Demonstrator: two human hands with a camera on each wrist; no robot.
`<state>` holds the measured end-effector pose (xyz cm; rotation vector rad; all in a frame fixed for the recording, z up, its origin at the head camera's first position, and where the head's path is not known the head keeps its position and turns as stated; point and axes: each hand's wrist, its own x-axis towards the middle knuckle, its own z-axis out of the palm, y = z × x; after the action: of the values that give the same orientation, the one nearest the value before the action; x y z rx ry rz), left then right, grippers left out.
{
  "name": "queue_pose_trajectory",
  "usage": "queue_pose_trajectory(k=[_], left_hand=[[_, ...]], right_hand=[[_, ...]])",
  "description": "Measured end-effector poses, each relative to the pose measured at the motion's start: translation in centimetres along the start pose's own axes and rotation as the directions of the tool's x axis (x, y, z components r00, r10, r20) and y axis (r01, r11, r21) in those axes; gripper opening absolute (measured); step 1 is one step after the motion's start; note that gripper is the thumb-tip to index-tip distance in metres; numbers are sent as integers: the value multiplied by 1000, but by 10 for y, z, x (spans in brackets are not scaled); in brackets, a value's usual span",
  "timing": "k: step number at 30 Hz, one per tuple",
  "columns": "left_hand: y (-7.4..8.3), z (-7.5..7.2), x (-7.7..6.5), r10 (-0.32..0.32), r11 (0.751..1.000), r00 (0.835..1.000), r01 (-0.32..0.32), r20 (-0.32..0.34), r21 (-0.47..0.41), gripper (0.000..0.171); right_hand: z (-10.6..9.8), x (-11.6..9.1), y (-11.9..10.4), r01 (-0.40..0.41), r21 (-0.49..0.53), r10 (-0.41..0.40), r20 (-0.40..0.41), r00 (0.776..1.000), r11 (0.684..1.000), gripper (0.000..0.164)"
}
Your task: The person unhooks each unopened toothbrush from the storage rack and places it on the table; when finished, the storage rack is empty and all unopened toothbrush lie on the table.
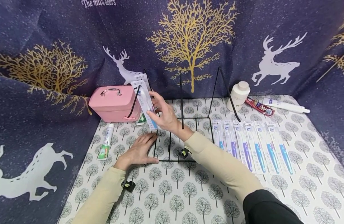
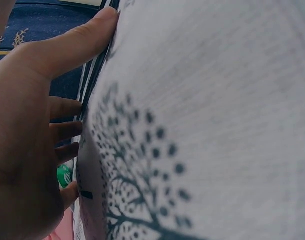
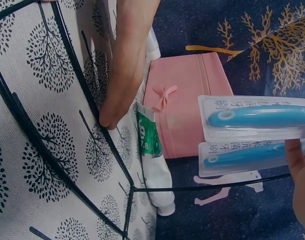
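My right hand (image 1: pixel 165 114) pinches the edge of a packaged toothbrush (image 1: pixel 144 101) upright at the left side of a black wire rack (image 1: pixel 182 102). A slanting rack prong (image 1: pixel 134 102) passes at the front of this pack. Just behind is a second toothbrush pack (image 1: pixel 142 77); in the right wrist view, both blue handles show through clear plastic. My left hand (image 1: pixel 139 150) lies low at the rack's left base, fingers extended, with thumb and fingertips at the wires. Its thumb (image 2: pixel 87 40) reaches the wire in the left wrist view.
Several packaged toothbrushes (image 1: pixel 251 147) lie in a row right of the rack. Behind them are a white bottle (image 1: pixel 238 95), a red box (image 1: pixel 260 106) and a white tube (image 1: pixel 286 105). A pink case (image 1: pixel 114 104) and a green-white toothpaste tube (image 1: pixel 106 141) are at left.
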<state>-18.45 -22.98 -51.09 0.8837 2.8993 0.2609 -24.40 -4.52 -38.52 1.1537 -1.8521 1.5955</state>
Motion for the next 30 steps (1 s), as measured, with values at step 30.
queue_pose_trajectory(k=[30], left_hand=[[3, -3, -3, -60, 992, 997, 65, 51, -110, 116]], right_hand=[[12, -36, -5, 104, 54, -108, 79, 991, 993, 69]])
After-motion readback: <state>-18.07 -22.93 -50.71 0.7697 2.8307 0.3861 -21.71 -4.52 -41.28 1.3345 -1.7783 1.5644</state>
